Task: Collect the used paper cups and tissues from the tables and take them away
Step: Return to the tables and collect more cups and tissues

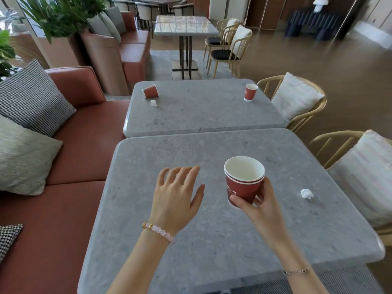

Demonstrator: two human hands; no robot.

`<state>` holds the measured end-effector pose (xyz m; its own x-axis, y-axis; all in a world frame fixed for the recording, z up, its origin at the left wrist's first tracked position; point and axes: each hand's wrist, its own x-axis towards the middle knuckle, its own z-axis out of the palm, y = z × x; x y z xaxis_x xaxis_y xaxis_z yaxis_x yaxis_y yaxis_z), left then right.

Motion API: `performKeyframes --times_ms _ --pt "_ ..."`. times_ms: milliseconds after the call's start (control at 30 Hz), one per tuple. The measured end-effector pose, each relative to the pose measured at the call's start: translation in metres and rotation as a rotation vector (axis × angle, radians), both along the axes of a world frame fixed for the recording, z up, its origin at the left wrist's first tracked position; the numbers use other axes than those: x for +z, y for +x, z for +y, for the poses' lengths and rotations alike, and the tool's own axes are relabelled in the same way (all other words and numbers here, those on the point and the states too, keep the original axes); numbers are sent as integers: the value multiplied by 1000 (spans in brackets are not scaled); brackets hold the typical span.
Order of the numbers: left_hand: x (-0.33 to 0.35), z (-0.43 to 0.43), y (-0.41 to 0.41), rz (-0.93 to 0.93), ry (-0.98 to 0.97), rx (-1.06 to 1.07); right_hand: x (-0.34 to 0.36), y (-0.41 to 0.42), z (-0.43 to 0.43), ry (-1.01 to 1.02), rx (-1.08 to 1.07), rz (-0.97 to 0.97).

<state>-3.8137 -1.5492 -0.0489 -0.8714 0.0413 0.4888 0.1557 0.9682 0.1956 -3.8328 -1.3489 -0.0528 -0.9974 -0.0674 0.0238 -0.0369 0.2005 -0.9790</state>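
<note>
The right hand [257,205] has its grip closed around the lower part of two nested red paper cups [244,180], thumb across the front and fingers behind, holding them upright and above the near bench [148,240]; the inside of the top cup looks white and empty. The left hand [177,198] hovers just left of those held cups, palm down, its grip spread wide with fingers splayed, holding nothing; whether the fingertips touch the bench surface cannot be told. A pink bead bracelet [159,230] circles the left wrist and a thin chain [297,270] the right. To the right of the held cups, near the bench edge, lies a crumpled white tissue [307,193]. Beyond the held cups, on the far bench [201,119] set against the near one, a red cup on its side [150,91] lies at the far left corner with a small tissue ball [153,103] just beside it, and an upright red cup [250,92] stands at the far right corner. A red sofa [80,149] with cushions runs along the left of both benches, and wooden chairs [301,102] stand on the right.
</note>
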Motion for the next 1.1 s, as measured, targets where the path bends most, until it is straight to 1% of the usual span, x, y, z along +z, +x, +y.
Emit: performKeyframes --times_ms 200,367,700,900,1100 --pt "0 24 5 -13 13 -78 6 15 24 -18 -52 1" --pt "7 63 4 -21 10 -175 9 26 63 -52 -126 7" --pt "19 184 -1 21 -6 -317 20 53 181 -75 -234 22" --pt "15 257 2 15 3 -343 20 62 248 -50 -247 44" --pt "8 308 5 29 16 -386 15 66 296 -85 -241 40"
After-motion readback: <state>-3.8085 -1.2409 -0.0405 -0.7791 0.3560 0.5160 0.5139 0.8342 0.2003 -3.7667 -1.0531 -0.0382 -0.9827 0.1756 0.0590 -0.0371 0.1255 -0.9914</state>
